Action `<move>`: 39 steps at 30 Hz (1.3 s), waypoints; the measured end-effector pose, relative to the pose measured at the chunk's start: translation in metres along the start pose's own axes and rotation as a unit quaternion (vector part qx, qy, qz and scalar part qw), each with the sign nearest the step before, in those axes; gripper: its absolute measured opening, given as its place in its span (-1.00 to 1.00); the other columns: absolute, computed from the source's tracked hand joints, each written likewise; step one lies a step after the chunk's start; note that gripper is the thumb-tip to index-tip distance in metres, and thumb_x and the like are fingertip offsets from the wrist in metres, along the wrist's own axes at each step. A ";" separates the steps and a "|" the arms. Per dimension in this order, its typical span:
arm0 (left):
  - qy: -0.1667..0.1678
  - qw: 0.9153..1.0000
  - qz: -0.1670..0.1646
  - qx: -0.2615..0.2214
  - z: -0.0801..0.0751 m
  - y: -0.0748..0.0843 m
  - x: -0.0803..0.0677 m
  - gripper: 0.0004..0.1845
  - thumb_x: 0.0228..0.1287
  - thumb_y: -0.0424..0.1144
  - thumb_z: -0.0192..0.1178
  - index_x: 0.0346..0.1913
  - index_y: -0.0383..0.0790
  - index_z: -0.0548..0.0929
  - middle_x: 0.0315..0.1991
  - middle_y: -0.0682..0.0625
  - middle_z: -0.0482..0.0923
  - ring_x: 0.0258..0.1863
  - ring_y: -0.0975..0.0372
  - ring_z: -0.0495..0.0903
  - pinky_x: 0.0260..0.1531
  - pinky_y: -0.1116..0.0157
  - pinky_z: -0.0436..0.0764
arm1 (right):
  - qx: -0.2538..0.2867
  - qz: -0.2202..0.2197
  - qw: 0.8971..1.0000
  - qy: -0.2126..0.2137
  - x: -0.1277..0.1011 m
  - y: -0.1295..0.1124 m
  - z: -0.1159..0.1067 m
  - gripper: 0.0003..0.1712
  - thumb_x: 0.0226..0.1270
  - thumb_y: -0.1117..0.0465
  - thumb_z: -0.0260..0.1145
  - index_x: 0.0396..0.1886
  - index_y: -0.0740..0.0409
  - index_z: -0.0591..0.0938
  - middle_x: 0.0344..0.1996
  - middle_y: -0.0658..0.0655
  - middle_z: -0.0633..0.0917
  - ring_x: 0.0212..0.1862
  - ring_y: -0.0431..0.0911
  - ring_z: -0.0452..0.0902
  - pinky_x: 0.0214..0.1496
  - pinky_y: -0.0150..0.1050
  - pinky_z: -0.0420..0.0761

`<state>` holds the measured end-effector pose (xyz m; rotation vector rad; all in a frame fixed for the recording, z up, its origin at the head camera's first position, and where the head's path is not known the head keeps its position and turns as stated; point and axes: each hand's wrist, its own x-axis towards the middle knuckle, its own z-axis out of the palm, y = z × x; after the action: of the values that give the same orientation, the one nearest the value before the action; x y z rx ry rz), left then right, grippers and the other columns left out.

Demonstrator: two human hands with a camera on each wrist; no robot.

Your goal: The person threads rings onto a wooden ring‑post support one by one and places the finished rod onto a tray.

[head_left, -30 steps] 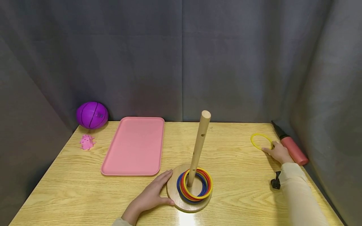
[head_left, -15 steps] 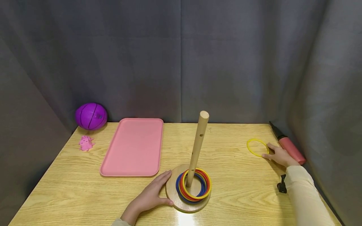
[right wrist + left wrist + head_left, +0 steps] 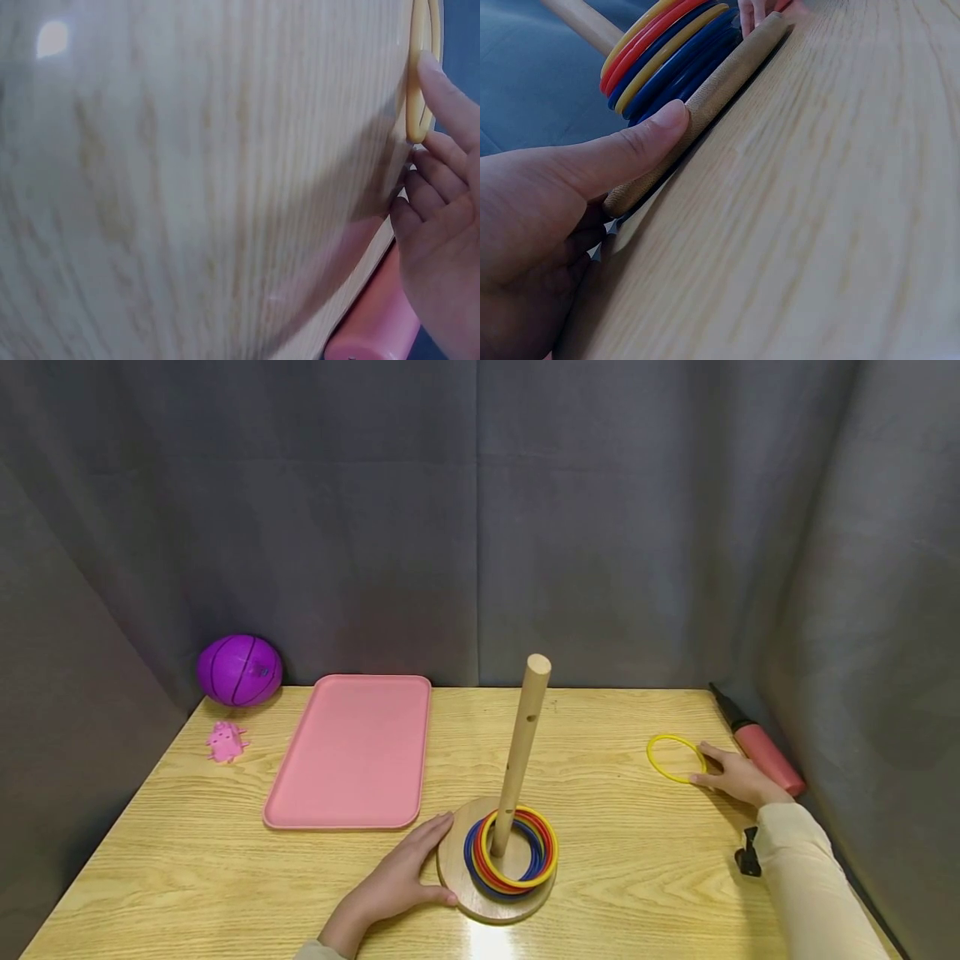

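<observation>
In the head view my left hand (image 3: pixel 397 877) rests against the left rim of a round wooden base (image 3: pixel 457 852), fingers extended and thumb apart. The thumb presses the base's edge in the left wrist view. A thick wooden post (image 3: pixel 521 752) rises from this base, slightly tilted in view, with several stacked rings (image 3: pixel 664 56) in yellow, red and blue around its foot. Over at the right, my right hand (image 3: pixel 738 777) pinches a single yellow ring (image 3: pixel 652 763) by its near right side. Thumb and forefinger meet on that ring (image 3: pixel 413 97) in the right wrist view.
A pink tray (image 3: pixel 348 752) lies left of the post. Behind it to the left are a purple ball (image 3: pixel 240 671) and a small pink spiky toy (image 3: pixel 226 742). Beside my right hand lies a red hand pump (image 3: pixel 768 756) with a black nozzle. Grey curtains (image 3: pixel 375 527) enclose the table.
My right hand has shifted slightly left and nearer, bringing the yellow ring along. My left hand stays at the base, and the whole head view has drifted a little.
</observation>
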<state>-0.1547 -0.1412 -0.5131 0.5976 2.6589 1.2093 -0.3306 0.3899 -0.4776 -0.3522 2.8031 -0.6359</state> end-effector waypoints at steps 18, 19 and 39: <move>0.001 1.000 -0.002 -0.005 -0.001 0.003 0.001 0.15 -0.13 0.16 0.45 0.50 -0.25 0.15 0.51 -0.23 0.08 0.50 -0.14 0.06 0.41 -0.21 0.14 | -0.005 -0.027 1.000 -0.003 0.013 -0.016 0.007 -0.04 0.30 -0.04 0.32 0.41 0.54 0.16 0.36 0.62 0.16 0.37 0.51 0.06 0.34 0.37 0.20; 0.001 1.000 -0.002 -0.005 -0.001 0.003 0.001 0.15 -0.13 0.16 0.45 0.50 -0.25 0.15 0.51 -0.23 0.08 0.50 -0.14 0.06 0.41 -0.21 0.14 | -0.007 -0.028 1.000 -0.003 0.014 -0.016 0.007 -0.04 0.30 -0.04 0.32 0.40 0.54 0.16 0.35 0.63 0.16 0.36 0.52 0.06 0.34 0.37 0.20; 0.001 1.000 -0.002 -0.001 -0.001 0.003 -0.001 0.15 -0.13 0.17 0.45 0.50 -0.23 0.15 0.51 -0.23 0.08 0.50 -0.13 0.07 0.40 -0.21 0.15 | 0.009 -0.073 0.997 -0.036 0.021 -0.038 0.012 -0.06 0.23 0.01 0.38 0.41 0.47 0.21 0.38 0.57 0.20 0.39 0.48 0.06 0.37 0.35 0.18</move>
<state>-0.1538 -0.1406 -0.5105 0.5897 2.6598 1.2111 -0.3406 0.3459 -0.4749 -0.5679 2.7187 -0.6645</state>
